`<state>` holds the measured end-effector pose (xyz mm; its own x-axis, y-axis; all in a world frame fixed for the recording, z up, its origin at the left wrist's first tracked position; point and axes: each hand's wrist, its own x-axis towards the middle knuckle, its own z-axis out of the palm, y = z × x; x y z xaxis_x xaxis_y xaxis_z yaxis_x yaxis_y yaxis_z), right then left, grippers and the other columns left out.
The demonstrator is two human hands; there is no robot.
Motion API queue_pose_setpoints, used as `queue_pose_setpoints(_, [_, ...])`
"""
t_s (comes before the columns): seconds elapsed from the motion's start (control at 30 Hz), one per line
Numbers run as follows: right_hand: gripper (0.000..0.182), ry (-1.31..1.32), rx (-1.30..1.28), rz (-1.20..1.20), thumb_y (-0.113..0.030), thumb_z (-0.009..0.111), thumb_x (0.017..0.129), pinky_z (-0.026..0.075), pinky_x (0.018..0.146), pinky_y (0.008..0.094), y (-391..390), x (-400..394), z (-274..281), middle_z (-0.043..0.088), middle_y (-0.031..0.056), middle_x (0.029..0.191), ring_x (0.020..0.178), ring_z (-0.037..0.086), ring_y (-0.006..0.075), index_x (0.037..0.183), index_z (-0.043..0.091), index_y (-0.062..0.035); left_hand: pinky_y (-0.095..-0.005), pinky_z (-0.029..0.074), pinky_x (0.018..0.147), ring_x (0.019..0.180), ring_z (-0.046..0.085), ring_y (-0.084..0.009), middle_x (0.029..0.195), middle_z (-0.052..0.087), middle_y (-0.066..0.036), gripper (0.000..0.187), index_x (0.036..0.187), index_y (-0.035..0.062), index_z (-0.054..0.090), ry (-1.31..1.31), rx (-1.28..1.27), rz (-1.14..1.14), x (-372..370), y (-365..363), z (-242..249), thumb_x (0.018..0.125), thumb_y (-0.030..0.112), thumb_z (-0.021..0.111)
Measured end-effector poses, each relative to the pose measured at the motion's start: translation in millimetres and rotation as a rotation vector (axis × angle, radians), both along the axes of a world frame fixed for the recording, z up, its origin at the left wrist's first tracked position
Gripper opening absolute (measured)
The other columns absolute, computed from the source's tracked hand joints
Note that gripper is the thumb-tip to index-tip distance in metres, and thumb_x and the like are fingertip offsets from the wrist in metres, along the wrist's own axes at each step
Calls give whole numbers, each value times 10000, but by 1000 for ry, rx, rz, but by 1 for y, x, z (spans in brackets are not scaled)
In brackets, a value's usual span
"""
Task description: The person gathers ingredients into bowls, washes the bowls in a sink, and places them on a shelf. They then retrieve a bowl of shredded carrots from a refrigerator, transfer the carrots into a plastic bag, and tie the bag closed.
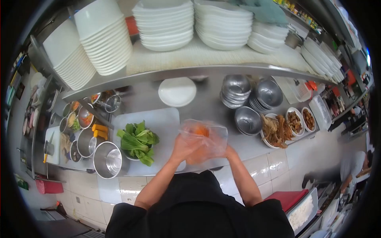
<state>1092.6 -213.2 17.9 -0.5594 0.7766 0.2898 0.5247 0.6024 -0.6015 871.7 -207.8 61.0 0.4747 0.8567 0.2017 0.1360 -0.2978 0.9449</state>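
In front of my body, above the steel counter, I hold a clear plastic bag with orange pieces inside, possibly shredded carrot. My left hand grips the bag's left side, its fingers partly seen against the plastic. On the right side my right hand holds the bag, with most of its fingers hidden behind it. Left of the bag, a bowl of leafy greens stands on a white cutting board. Beyond the bag lies a white plate.
Stacked metal bowls stand to the right, beside a bowl of dried brown food. Steel pots line the left. A shelf edge with stacked white dishes overhangs the counter. A person is at far right.
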Motion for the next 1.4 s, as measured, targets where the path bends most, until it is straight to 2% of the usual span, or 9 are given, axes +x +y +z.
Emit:
queue_pose_setpoints(0.13, [742, 263, -195, -120, -323, 783, 636, 286, 1045, 408, -3, -54, 17, 497, 139, 1252, 1179, 442, 301, 1251, 465, -53, -338, 453, 900, 996, 592, -200, 1125, 609, -119, 449, 1237, -15, 465, -471, -225, 311, 37, -2, 4, 840, 112, 631])
queue_pose_setpoints(0.3, [426, 143, -303, -404, -257, 693, 758, 333, 999, 396, -7, -56, 3, 606, 61, 1070, 1148, 475, 233, 1121, 564, -75, -391, 446, 903, 1063, 537, -339, 1183, 521, -217, 524, 1259, -34, 430, -69, 60, 343, 40, -15, 12, 826, 183, 629])
queue_pose_setpoints(0.4, [559, 452, -580, -378, -333, 659, 790, 340, 1004, 379, -10, -56, 25, 513, 93, 1222, 1155, 454, 248, 1244, 466, -70, -419, 423, 912, 1100, 482, -390, 1193, 476, -257, 652, 1274, -46, 409, 73, 177, 384, 33, -16, 38, 782, 280, 687])
queue_pose_setpoints(0.5, [547, 380, -392, -422, -347, 644, 813, 363, 970, 387, -11, -63, 12, 525, 84, 1183, 1128, 475, 225, 1237, 466, -52, -422, 397, 931, 1134, 440, -389, 1204, 444, -269, 686, 1275, -55, 405, 140, 288, 490, 36, -10, 41, 758, 282, 703])
queue_pose_setpoints(0.83, [371, 1116, -593, -429, -256, 600, 838, 383, 923, 409, 12, -89, -9, 611, 80, 1065, 1028, 561, 228, 1144, 519, -61, -421, 448, 751, 916, 538, -354, 1022, 557, -199, 229, 1040, 6, 530, 153, 372, 436, 44, 11, 1, 888, 175, 556])
queue_pose_setpoints(0.9, [385, -6, -34, -398, -292, 683, 729, 401, 875, 416, 12, -83, 28, 636, 93, 981, 956, 583, 274, 1033, 583, -77, -384, 481, 680, 815, 595, -313, 957, 597, -191, 221, 977, 2, 539, 78, 358, 453, 42, 20, 3, 904, 208, 572])
queue_pose_setpoints(1.07, [384, 86, -191, -391, -303, 737, 636, 391, 880, 433, 20, -79, 16, 640, 90, 943, 948, 568, 305, 922, 633, -70, -272, 399, 481, 501, 462, -132, 573, 483, -9, 291, 760, 47, 488, -367, 101, 589, 56, 33, 30, 976, 240, 468])
queue_pose_setpoints(1.27, [355, 119, -25, -437, -282, 748, 636, 372, 894, 420, 16, -78, 11, 626, 88, 975, 1027, 527, 274, 898, 655, -61, -229, 328, 424, 482, 414, -39, 554, 461, 25, 311, 731, 81, 469, -719, -384, 640, 33, 54, 31, 959, 289, 511])
queue_pose_setpoints(1.4, [328, -48, 78, -510, -233, 695, 652, 348, 900, 399, 16, -82, 0, 625, 52, 1015, 1035, 512, 223, 918, 666, -43, -282, 418, 596, 666, 510, -120, 724, 545, -24, 230, 853, 42, 529, -389, -251, 704, 21, 47, 59, 921, 261, 547])
